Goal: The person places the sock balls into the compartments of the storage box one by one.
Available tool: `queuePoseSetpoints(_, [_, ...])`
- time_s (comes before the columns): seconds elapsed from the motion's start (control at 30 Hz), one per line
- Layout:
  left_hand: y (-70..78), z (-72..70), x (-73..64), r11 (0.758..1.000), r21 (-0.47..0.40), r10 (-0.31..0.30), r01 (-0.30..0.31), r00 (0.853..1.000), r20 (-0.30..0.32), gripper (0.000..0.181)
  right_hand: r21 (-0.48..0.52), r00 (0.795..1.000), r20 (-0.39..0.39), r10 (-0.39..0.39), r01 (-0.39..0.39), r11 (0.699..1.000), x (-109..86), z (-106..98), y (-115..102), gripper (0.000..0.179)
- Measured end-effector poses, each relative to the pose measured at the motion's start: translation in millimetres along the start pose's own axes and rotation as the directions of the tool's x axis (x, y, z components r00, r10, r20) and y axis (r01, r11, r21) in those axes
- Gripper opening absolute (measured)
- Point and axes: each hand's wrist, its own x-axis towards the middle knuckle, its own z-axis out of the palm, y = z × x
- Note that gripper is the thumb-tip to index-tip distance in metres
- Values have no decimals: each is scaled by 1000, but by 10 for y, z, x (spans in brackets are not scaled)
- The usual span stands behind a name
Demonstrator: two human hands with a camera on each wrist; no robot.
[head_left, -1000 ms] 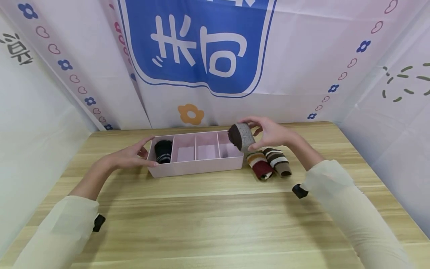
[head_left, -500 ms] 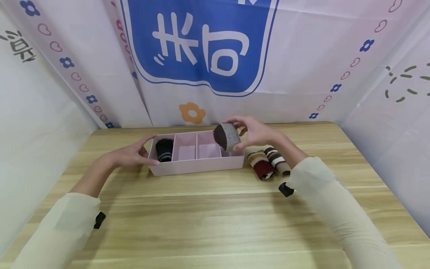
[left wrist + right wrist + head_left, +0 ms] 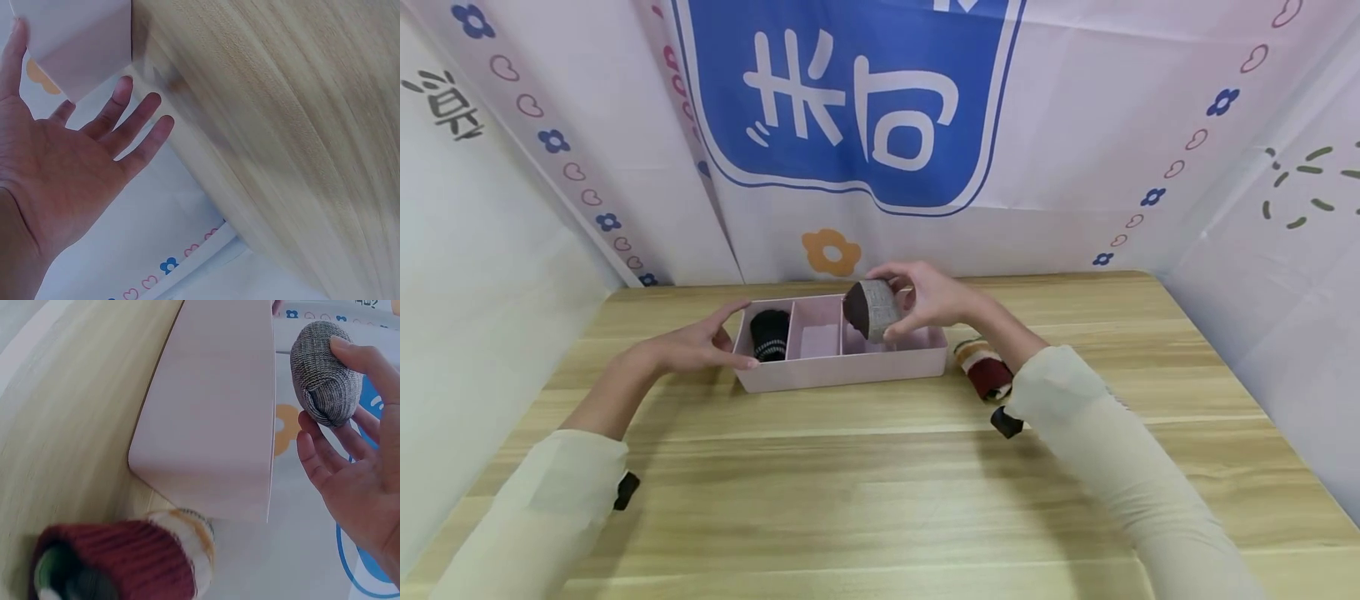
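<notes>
A pink divided storage box stands near the back of the table. My left hand holds its left end, thumb at the front wall and index finger at the back corner; in the left wrist view the other fingers spread free of it. My right hand pinches a rolled sock, grey with a dark brown end, above the third compartment from the left. The right wrist view shows the thumb on the grey ribbed knit. A rolled black sock lies in the leftmost compartment.
A rolled sock with burgundy, white and mustard bands lies right of the box, close to its end. My right sleeve passes beside it and covers the table behind. A printed cloth hangs along the table's back edge.
My right hand has carried the grey and brown sock leftward, from over the box's right end to the third compartment. The brown striped sock has become hidden behind my right arm.
</notes>
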Motion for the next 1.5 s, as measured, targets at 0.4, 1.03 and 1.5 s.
queuePoseSetpoints(0.4, [-19,11,1,1000,-26,6,-6,1000,4,109,2,999,-27,-42,42,999,163,197,-4,82])
queuePoseSetpoints(1.03, [-11,12,-8,999,-32,7,-7,1000,0,109,15,995,-79,57,-56,998,443,452,-122,82])
queuePoseSetpoints(1.5, [-1,12,-6,999,-36,10,-10,1000,-1,109,-80,989,-113,92,-101,992,597,610,-167,80])
